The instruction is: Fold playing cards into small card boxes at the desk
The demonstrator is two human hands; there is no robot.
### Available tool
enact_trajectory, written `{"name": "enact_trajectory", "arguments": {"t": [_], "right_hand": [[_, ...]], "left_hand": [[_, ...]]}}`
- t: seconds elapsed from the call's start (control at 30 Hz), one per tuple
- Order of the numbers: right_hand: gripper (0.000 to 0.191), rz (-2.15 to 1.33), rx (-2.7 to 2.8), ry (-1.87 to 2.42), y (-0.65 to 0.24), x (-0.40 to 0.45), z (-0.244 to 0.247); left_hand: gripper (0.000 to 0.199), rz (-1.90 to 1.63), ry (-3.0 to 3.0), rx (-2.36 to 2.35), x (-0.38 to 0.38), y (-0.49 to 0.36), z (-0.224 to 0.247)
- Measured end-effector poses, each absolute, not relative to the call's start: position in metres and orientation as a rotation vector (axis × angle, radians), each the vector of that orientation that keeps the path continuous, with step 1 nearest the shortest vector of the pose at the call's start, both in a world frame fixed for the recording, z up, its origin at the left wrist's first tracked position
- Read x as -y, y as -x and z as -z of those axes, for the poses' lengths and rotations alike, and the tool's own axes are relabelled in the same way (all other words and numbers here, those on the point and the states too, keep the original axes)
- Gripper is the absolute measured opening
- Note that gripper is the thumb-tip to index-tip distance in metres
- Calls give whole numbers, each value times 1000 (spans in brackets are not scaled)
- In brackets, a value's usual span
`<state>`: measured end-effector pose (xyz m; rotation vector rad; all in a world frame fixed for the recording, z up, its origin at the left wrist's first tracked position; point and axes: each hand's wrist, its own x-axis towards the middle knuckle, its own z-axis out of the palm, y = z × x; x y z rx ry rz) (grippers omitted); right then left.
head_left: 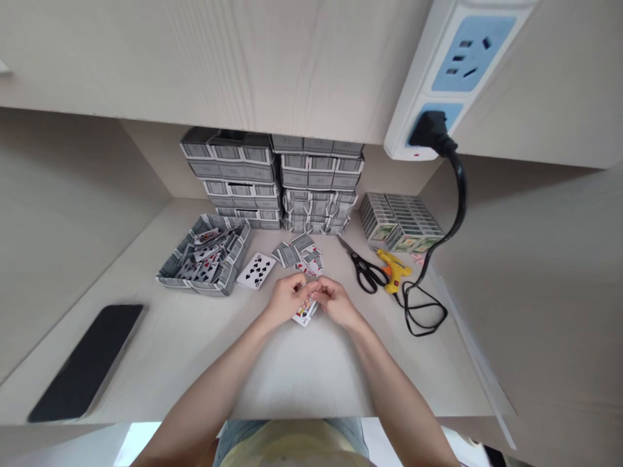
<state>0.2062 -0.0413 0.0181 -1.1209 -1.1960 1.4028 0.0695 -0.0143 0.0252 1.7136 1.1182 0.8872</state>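
Both hands meet, pinched in on a picture card!
And here at the counter (pixel 302 383), the left hand (pixel 288 301) is curled nearly closed, thumb and fingers clamped on the picture card (pixel 304 316); the right hand (pixel 337 302) comes in from the other side, fingers drawn together at the same card, thumbs almost meeting. Whether it's one card or several, I can't tell; the fingers hide the upper part. The card sits low between the hands, its lower corner poking out towards the person. Just beyond lie loose cards (pixel 291 256), with a nine of spades (pixel 256 270) face up beside the left hand and black-handled scissors (pixel 368 272) off to the right.
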Motion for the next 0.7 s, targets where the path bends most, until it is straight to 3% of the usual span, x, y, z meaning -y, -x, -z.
{"name": "enact_trajectory", "arguments": {"t": [0.2, 0.53, 0.7], "right_hand": [[28, -1412, 1242, 1110, -205, 44, -27], [31, -1274, 919, 1175, -208, 38, -11], [29, -1248, 1012, 1213, -211, 36, -13]], "left_hand": [[39, -838, -1549, -1053, 14, -68, -28], [32, -962, -1396, -1110, 7, -62, -32], [30, -919, -1448, -1236, 4, -60, -26]]}}
